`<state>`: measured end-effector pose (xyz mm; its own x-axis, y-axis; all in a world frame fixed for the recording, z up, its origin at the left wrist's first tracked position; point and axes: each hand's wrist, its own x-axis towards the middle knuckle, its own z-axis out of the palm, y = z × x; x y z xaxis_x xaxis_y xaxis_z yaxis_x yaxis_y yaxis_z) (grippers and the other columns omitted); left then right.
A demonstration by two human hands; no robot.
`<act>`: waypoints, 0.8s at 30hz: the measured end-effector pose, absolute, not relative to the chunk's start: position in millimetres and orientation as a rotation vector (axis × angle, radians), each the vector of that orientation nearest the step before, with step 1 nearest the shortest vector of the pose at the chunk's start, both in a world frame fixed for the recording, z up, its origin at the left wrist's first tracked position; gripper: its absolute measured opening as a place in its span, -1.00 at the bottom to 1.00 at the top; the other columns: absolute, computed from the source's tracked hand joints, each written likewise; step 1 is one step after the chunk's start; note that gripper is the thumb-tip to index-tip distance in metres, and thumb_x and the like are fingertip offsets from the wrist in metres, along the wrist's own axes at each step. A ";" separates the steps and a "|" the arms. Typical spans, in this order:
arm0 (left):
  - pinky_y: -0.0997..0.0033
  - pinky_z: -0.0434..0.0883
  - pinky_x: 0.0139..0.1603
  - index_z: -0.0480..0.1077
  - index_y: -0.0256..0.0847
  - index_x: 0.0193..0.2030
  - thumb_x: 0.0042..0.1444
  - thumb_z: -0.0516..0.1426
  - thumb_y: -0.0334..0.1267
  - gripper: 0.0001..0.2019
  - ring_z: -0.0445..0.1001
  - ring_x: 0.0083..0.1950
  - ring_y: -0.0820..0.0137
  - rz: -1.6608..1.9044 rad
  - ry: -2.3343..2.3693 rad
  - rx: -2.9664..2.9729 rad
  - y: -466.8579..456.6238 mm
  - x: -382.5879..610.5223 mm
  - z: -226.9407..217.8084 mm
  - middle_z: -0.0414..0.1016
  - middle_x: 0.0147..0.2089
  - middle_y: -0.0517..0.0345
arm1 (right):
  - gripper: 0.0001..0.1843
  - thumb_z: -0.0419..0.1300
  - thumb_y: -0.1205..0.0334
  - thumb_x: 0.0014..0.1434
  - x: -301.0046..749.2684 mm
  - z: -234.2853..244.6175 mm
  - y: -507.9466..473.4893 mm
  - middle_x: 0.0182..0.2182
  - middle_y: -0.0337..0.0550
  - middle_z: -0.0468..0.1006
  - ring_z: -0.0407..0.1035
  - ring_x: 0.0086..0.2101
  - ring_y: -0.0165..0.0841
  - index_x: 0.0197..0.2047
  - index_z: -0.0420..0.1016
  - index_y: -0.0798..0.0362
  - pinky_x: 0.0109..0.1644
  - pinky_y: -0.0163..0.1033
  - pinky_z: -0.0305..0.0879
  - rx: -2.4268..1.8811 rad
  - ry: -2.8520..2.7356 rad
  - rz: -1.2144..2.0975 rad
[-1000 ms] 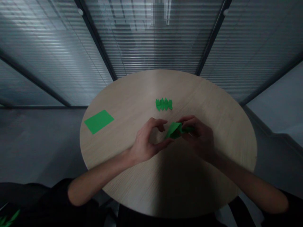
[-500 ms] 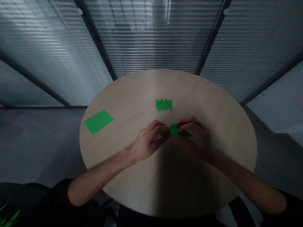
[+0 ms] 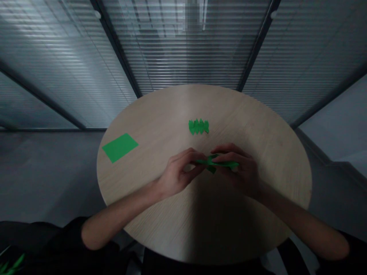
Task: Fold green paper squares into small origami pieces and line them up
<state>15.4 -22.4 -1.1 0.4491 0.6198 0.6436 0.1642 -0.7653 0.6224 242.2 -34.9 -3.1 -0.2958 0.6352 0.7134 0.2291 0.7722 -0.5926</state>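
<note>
A partly folded piece of green paper [image 3: 212, 162] is held between my two hands over the middle of the table. My left hand [image 3: 183, 168] pinches its left end between thumb and fingers. On the other side, my right hand [image 3: 240, 166] grips the right part, with fingers across the top and the thumb mostly out of sight below. One small green flap points down toward me under the folded edge. The fingers cover much of the paper, so its full shape is hidden.
The round wooden table [image 3: 160, 114] bears a row of several small folded green paper pieces [image 3: 198, 126] beyond my hands. A flat green paper sheet [image 3: 120, 147] lies near the left edge. Glass panels with blinds [image 3: 189, 61] stand behind the table.
The green paper has tilted and flattened: its raised peak is gone and a flap now shows below. Both hands keep hold, with fingers slightly shifted.
</note>
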 end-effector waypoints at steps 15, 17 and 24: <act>0.41 0.62 -0.19 0.53 -0.21 -0.19 0.29 0.29 -0.34 -0.97 0.67 -0.20 0.38 1.313 0.772 2.051 -26.8 18.4 0.1 0.69 -0.17 0.04 | -0.88 0.31 0.36 0.31 236.7 3.6 -37.6 -0.12 -0.16 0.60 0.54 -0.16 -0.34 -0.13 0.54 -0.05 -0.10 -0.19 0.52 -0.763 -1.772 0.540; 0.40 0.63 -0.21 0.53 -0.21 -0.19 0.28 0.30 -0.32 -0.95 0.66 -0.23 0.37 1.308 0.793 2.032 -27.1 18.7 -1.5 0.69 -0.20 0.04 | -0.89 0.29 0.36 0.32 236.3 3.1 -38.2 -0.12 -0.16 0.60 0.54 -0.17 -0.35 -0.13 0.52 -0.05 -0.13 -0.20 0.51 -0.774 -1.757 0.572; 0.43 0.64 -0.25 0.50 -0.19 -0.20 0.27 0.29 -0.32 -0.95 0.66 -0.27 0.40 1.347 0.808 1.963 -28.0 18.7 -7.0 0.70 -0.21 0.07 | -0.95 0.27 0.26 0.35 237.0 0.1 -39.4 -0.06 -0.11 0.59 0.55 -0.17 -0.32 -0.15 0.47 -0.03 -0.20 -0.18 0.52 -0.806 -1.750 0.666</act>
<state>18.7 -28.0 -7.0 0.2939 0.7687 0.5681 0.1397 -0.6225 0.7701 237.0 -39.4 0.1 -0.2239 0.7841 0.5788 0.2004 0.6182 -0.7600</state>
